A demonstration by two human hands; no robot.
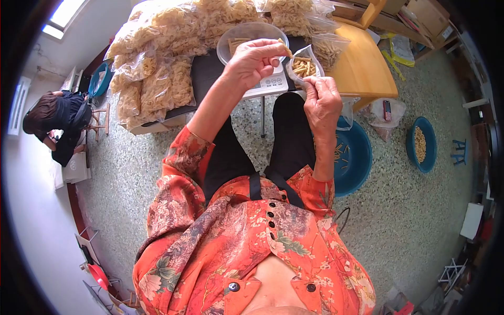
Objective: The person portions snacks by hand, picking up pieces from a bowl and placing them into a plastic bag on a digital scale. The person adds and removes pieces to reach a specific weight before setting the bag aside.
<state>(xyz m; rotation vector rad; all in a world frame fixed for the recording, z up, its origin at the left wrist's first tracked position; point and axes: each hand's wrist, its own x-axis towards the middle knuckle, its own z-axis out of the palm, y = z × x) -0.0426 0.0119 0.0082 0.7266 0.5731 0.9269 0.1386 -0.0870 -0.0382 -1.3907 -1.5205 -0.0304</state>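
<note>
My left hand (pixel 254 63) is raised over the front of a clear round bowl (pixel 224 46), thumb and fingers pinched on a short tan stick-shaped piece (pixel 286 48). The bowl rests on a white digital scale (pixel 274 83) and has similar pieces in it. To its right, my right hand (pixel 323 100) grips the near edge of a small open plastic bag (pixel 292 72). Several tan sticks (pixel 304 66) lie inside that bag. The piece in my left hand is just above the bag's mouth, apart from the sticks inside.
Filled bags (pixel 157 37) are piled across the table's back and left. A fuller bag (pixel 329 51) stands by a wooden chair (pixel 362 63). Blue basins (pixel 362 173) with tan pieces sit on the floor at right. Another person (pixel 60 118) bends at far left.
</note>
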